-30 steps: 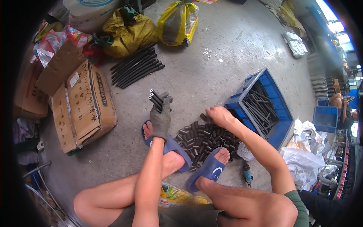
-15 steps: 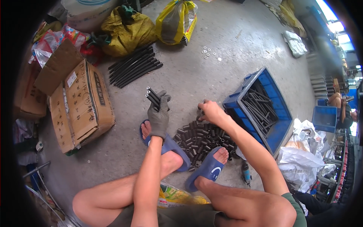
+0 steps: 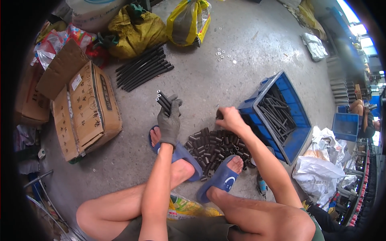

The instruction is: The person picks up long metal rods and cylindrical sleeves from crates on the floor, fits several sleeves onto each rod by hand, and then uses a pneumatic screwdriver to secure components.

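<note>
My left hand [image 3: 169, 120], in a grey glove, is wrapped round several thin black tubes [image 3: 163, 101] whose pale, hollow ends point up and away from me. To its right, my bare right hand [image 3: 231, 119] is closed in a pinch on a short black sleeve [image 3: 219, 114], mostly covered by the fingers. Just below that hand, a heap of short black sleeves [image 3: 207, 150] lies on the floor between my sandals. The two hands are apart.
At right stands a blue crate [image 3: 295, 150] holding black tubes. More black tubes [image 3: 144, 68] lie in a row at far left, near a cardboard box [image 3: 86, 112]. Small washers [image 3: 220, 54] are scattered farther off. A blue-bodied power tool [image 3: 262, 185] lies by my right knee.
My right hand has moved a little to the right, with the dark sleeve in its fingers. My left hand has stayed nearly in place, still gripping the tubes.
</note>
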The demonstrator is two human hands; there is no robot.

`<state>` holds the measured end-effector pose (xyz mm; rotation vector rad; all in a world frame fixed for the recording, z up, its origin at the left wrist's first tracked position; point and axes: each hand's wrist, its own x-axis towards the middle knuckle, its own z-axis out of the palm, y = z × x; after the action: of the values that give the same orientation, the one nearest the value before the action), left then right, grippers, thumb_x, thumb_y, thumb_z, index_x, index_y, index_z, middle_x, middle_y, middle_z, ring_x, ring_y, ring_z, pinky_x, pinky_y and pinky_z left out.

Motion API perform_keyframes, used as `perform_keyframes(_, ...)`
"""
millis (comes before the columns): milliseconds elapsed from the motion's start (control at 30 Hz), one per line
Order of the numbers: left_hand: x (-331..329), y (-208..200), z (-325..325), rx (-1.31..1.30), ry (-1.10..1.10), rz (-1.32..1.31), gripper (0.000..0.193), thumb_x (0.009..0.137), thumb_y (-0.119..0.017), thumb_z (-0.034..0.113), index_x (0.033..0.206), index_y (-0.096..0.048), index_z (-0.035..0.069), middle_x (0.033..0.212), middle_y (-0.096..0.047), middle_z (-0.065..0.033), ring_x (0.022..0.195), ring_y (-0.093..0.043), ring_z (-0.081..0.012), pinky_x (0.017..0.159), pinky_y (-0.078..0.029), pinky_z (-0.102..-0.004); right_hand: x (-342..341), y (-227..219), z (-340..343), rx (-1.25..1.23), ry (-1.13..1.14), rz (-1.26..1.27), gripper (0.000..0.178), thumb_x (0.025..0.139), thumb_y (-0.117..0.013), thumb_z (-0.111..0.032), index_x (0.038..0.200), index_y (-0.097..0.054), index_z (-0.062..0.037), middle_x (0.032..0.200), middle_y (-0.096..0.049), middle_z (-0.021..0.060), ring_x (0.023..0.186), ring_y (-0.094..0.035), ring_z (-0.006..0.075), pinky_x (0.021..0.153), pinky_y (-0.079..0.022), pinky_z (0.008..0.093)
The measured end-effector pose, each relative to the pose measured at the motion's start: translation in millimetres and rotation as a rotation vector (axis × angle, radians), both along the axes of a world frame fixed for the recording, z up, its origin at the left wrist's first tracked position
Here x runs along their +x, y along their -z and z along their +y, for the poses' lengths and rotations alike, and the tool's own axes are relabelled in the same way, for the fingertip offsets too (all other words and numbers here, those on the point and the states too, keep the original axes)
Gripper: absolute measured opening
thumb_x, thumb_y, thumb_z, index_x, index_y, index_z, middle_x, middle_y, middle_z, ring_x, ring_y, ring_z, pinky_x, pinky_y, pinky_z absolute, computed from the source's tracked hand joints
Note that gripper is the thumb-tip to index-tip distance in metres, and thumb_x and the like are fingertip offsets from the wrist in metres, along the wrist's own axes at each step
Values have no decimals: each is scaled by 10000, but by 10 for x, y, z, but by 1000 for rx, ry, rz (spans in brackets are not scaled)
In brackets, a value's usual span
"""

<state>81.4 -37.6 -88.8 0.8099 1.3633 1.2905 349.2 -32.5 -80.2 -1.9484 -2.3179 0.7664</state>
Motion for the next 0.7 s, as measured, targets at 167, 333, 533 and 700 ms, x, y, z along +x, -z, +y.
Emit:
perform_keyframes(167,-91,104,-30,81,-17,82,351,1087,-628,323,1343,-686,89,1078,-779,-41,726,-611,-52,590,-456,-217,-12,-457,32,69,-103,50,301,733,-782,-108,996,-671,-13,975,-676,228,922,-685,461,808,-580,514)
perform_keyframes(333,-42,36,-22,19,2,35,335,1080,-644,263,1332,-685,47,1080,-784,-76,999,-719,-123,743,-530,-261,-13,-75,-221,189,-594,-253,130,833,-656,-81,959,-663,-49,1001,-632,133,957,-707,327,759,-627,422)
perform_keyframes(533,-40,34,-16,56,-4,36,332,1079,-645,262,1327,-686,44,1074,-783,-78,991,-713,-119,737,-524,-254,-116,264,-263,246,-497,-495,95,851,-646,-104,905,-677,-33,971,-639,121,913,-720,272,684,-638,359)
perform_keyframes(700,-40,-37,-31,70,92,124,360,1078,-656,281,1352,-682,49,1118,-772,-47,814,-617,-54,677,-491,-217,74,532,-89,315,-293,-592,100,871,-629,-103,900,-683,-25,945,-649,127,884,-729,280,697,-643,352)
